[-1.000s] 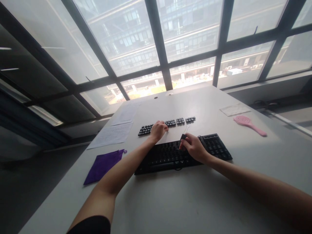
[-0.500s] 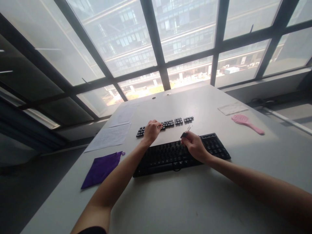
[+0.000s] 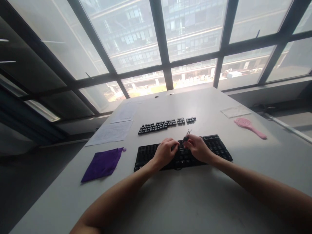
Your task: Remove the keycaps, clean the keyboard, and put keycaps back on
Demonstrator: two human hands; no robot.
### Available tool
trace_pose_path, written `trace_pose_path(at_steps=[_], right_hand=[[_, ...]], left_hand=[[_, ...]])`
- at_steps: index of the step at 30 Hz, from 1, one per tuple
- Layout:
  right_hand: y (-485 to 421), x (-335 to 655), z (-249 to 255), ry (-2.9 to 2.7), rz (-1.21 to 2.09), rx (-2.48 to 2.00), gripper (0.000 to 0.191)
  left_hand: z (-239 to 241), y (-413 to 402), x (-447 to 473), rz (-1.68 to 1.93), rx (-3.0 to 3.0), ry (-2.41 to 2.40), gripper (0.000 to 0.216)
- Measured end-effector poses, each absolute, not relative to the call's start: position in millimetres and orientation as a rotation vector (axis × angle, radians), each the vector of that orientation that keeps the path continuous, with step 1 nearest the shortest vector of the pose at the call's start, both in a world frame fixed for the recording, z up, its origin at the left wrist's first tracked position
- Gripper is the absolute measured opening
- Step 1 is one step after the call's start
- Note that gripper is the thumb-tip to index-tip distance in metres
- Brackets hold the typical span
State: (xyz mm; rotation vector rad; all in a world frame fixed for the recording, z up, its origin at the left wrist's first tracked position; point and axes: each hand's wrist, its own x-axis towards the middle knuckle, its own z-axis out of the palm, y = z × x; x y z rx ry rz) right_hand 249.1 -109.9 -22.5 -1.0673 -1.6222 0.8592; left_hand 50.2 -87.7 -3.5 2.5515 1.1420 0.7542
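Observation:
A black keyboard [image 3: 219,148] lies on the white table [image 3: 185,198] in front of me. Beyond it, loose black keycaps [image 3: 158,125] lie in a row. My right hand [image 3: 198,148] is over the keyboard's middle, fingers closed on a small black keycap puller [image 3: 186,137] whose wire prongs point up. My left hand [image 3: 166,152] rests on the keyboard just left of it, fingers curled and pinched on something I cannot make out. The two hands nearly touch.
A purple cloth [image 3: 103,163] lies at the left. Sheets of paper [image 3: 112,131] lie behind it. A pink hairbrush [image 3: 248,126] and a clear plastic bag [image 3: 235,111] are at the far right. Large windows rise beyond the table's far edge.
My left hand has come back from the row of loose keycaps to the keyboard, beside my right hand. The right hand with the puller has stayed over the keyboard.

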Motion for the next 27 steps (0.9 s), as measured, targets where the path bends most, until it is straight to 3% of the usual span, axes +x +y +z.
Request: trace_pose_path(at_steps=[15,27], right_hand=[[-118,250,-24,-2.157,0.493,-0.837,0.017],[-113,251,-25,-1.794,0.729,-0.982,0.007]], left_hand=[[1,-96,52,0.594,2.612,0.94,0.017],[-15,-91,54,0.641,2.586,0.976,0.009]])
